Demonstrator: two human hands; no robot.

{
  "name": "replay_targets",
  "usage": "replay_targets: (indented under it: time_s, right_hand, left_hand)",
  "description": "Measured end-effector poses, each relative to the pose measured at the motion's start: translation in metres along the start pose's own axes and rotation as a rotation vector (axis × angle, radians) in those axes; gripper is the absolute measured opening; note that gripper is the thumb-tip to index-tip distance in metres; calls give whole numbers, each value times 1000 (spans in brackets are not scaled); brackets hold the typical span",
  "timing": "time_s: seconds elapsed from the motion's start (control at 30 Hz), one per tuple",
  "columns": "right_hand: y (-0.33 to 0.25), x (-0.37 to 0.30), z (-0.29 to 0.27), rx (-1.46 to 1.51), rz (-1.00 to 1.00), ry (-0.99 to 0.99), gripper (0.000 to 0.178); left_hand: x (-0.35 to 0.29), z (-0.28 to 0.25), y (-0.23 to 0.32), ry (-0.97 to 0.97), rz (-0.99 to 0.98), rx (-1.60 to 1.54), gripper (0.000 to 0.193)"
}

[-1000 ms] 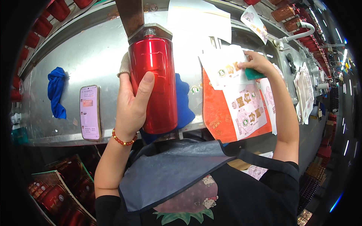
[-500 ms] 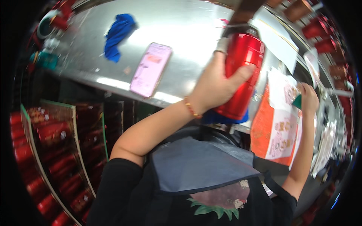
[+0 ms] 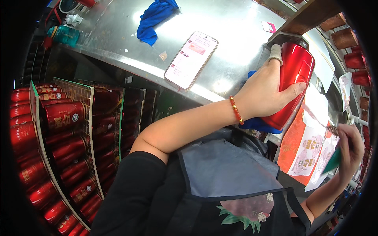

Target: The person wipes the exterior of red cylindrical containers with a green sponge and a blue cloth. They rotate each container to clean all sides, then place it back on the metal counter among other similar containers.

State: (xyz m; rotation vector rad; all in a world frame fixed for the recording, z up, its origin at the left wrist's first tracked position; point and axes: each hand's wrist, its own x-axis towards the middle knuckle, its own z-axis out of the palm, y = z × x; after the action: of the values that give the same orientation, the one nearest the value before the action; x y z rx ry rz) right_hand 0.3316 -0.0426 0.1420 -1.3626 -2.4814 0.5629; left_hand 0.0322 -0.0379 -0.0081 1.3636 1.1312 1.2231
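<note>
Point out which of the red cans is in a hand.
The plain glossy red can by the counter's right end, gripped by the left hand; the others lie stacked in racks below.

Landmark: phone (image 3: 191,59) on the table (image 3: 236,23). Bare steel open behind it and on both sides. Blue cloth (image 3: 154,16) blocks the far-left run. To its right, red canister (image 3: 289,84) in the left hand (image 3: 267,92) and a wooden post (image 3: 305,17) close that side. Left hand's forearm bars the near edge.
</note>
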Motion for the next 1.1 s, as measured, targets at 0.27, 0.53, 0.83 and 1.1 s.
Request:
replay_targets:
  time_s: [0.27, 0.53, 0.83, 1.1]
  right_hand:
    - [-39, 42, 2, 216, -98, -38, 11]
    - [-9, 107, 65, 468, 56, -62, 11]
    - [-13, 114, 73, 338, -12, -9, 12]
    - [-10, 114, 75, 346, -69, 33, 16]
  left_hand:
    - [-14, -12, 7, -55, -12, -353, 108]
    - [-29, -12, 8, -94, 73, -69, 111]
    - [-30, -4, 3, -10, 116, 76, 106]
    - [-33, -2, -3, 7, 169, 183, 109]
